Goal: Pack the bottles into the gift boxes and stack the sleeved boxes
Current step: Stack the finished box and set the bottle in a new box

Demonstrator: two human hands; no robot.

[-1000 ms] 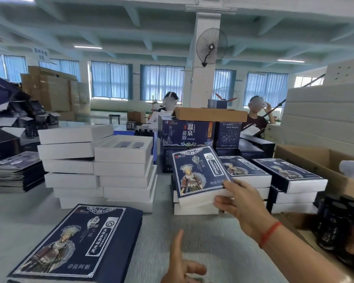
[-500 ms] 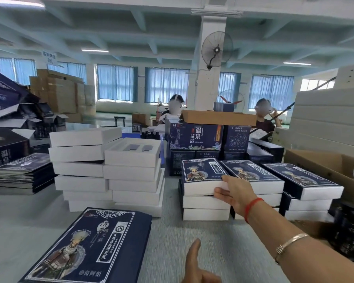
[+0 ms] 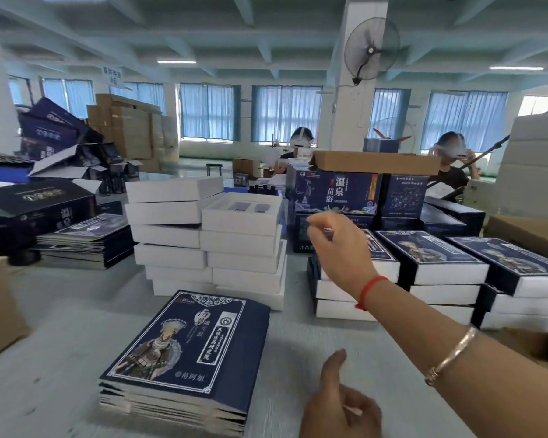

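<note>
Above sleeved boxes point(image 3: 358, 267), right hand point(image 3: 339, 245) empty

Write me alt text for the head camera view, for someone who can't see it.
A person's right hand, fingers loosely curled and empty, reaches over a work table toward stacks of white gift boxes, beside stacks of blue sleeved boxes. The left hand hovers low by a pile of flat blue sleeves.
</note>
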